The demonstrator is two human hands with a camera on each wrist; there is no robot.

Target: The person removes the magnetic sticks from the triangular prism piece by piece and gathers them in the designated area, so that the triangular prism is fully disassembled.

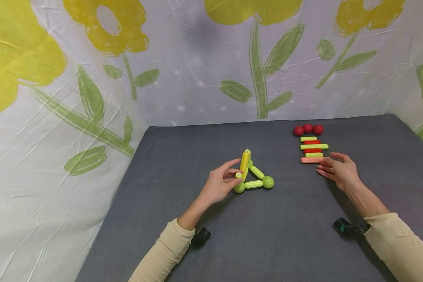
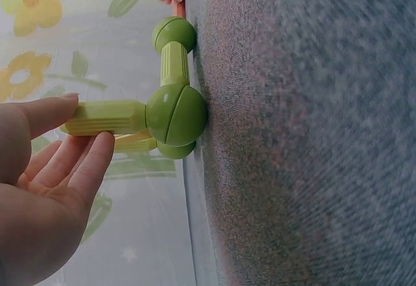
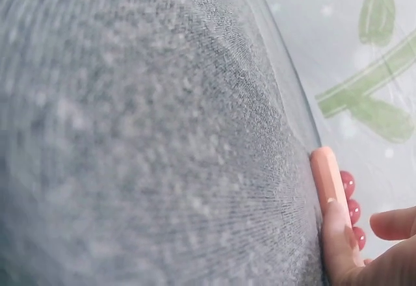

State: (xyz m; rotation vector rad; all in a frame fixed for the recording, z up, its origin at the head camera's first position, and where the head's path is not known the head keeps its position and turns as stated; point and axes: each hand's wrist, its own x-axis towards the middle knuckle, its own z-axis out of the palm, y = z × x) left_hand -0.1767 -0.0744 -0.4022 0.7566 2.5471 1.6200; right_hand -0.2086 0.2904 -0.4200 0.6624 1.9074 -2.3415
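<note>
A triangle of green balls (image 1: 268, 182) and short yellow-green rods (image 1: 253, 184) lies on the dark cloth. At its near left corner, my left hand (image 1: 220, 183) pinches an upright yellow-green rod (image 2: 107, 117) between thumb and fingers; that rod's lower end meets a green ball (image 2: 177, 115). Beyond it rises a yellow rod (image 1: 244, 160) at the back corner. Over on the right, the fingertips of my right hand (image 1: 341, 171) rest at the right end of a salmon-coloured rod (image 1: 309, 160), the thumb held apart from it.
Behind the salmon rod, yellow-green rods (image 1: 313, 147) and red rods (image 1: 311, 150) lie in a row. Three red balls (image 1: 307, 128) sit past them near the cloth's back edge. A flower-printed curtain (image 1: 190, 78) hangs behind the dark table (image 1: 268, 235).
</note>
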